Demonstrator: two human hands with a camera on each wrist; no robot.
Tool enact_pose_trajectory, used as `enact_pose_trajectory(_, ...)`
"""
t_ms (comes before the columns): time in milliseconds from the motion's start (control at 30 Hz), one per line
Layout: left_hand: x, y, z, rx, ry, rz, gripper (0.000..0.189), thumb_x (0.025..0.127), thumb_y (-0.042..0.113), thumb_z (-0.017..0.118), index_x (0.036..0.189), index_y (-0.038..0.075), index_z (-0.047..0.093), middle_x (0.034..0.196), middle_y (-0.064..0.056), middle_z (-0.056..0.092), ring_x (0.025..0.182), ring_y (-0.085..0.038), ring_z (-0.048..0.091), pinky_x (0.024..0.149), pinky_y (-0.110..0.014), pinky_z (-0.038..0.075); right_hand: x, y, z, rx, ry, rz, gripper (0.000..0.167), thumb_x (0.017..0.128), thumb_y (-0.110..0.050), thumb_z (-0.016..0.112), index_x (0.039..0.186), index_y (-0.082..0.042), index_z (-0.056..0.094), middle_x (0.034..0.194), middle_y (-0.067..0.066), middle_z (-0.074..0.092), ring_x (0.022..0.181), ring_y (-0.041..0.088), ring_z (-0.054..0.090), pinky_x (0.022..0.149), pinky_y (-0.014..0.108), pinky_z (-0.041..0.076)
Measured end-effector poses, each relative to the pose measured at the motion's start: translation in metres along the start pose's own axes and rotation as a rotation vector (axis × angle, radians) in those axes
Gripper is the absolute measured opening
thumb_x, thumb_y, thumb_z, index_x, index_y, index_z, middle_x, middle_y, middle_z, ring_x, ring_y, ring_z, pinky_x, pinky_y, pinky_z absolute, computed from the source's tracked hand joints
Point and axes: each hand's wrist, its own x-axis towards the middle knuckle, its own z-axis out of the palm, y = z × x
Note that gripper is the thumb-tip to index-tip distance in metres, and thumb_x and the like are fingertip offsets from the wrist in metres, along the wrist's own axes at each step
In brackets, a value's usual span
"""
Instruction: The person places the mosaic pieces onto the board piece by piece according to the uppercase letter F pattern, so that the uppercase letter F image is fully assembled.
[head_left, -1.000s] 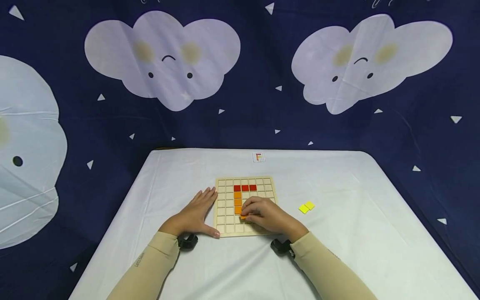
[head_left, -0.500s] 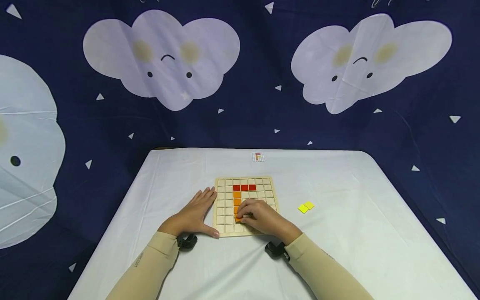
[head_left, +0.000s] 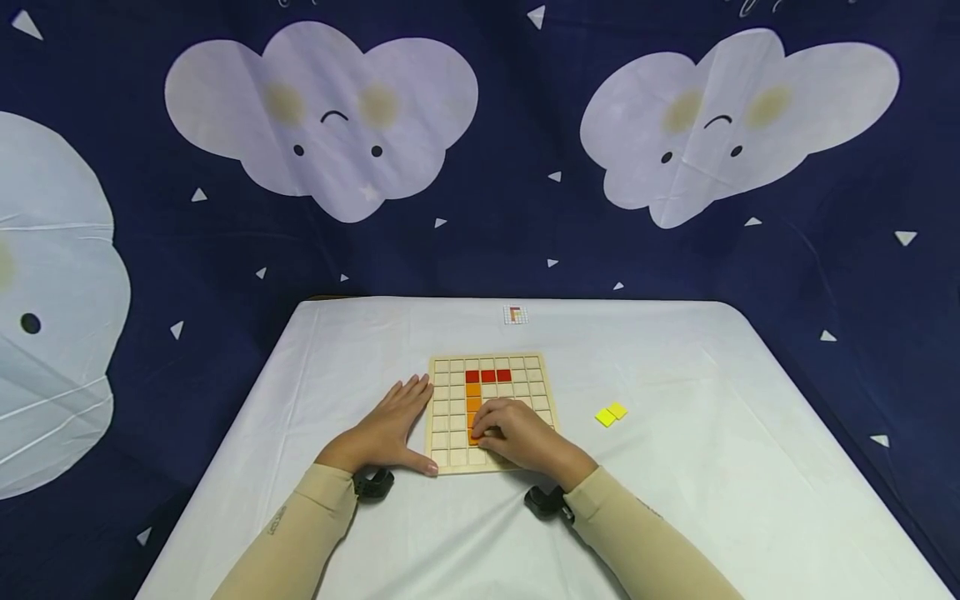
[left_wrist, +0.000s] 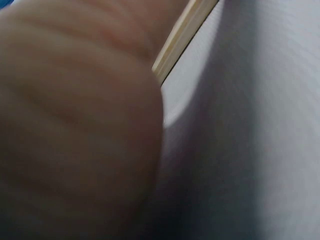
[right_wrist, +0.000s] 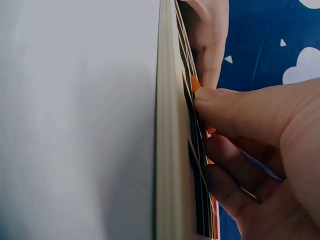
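Note:
A wooden grid board lies on the table, with a row of red tiles and a column of orange tiles below its left end. My right hand pinches the lowest orange tile at the foot of that column. In the right wrist view this orange tile stands slightly tilted at the board's surface, under the thumb. My left hand rests on the table with fingers spread straight, its fingertips and thumb touching the board's left edge. The left wrist view is mostly filled by skin, with the board's edge behind.
Two yellow tiles lie on the white tablecloth to the right of the board. A small pattern card is near the table's far edge. Behind hangs a dark blue cloth with clouds.
My right hand has moved a little left, bringing the orange tile to the foot of the orange column, where it now sits flatter. The left hand has kept its place.

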Motion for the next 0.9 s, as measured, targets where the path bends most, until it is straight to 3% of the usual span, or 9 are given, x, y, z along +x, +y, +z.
enact_pose_trajectory(567, -0.0005, -0.0005, -0.0001, 0.001, 0.000, 0.004, 0.145, 0.067, 0.080, 0.083, 0.164, -0.007, 0.020, 0.171, -0.022, 0.016, 0.159, -0.036, 0.004, 0.127, -0.051, 0.001, 0.0003, -0.0020, 0.0013, -0.043, -0.006, 0.001, 0.006, 0.093, -0.005, 0.082, 0.095, -0.010, 0.083, 0.105, -0.005, 0.070, 0.104, 0.013, 0.065, 0.100, 0.031, 0.053)
enact_pose_trajectory(900, 0.0007, -0.0020, 0.0009, 0.000, 0.003, 0.007, 0.145, 0.067, 0.081, 0.083, 0.165, -0.006, 0.020, 0.172, -0.022, 0.015, 0.159, -0.035, 0.003, 0.127, -0.051, 0.001, -0.0021, 0.0026, 0.0002, 0.028, 0.020, -0.019, 0.007, 0.094, -0.003, 0.080, 0.098, -0.009, 0.083, 0.109, -0.002, 0.071, 0.107, 0.012, 0.064, 0.099, 0.030, 0.053)
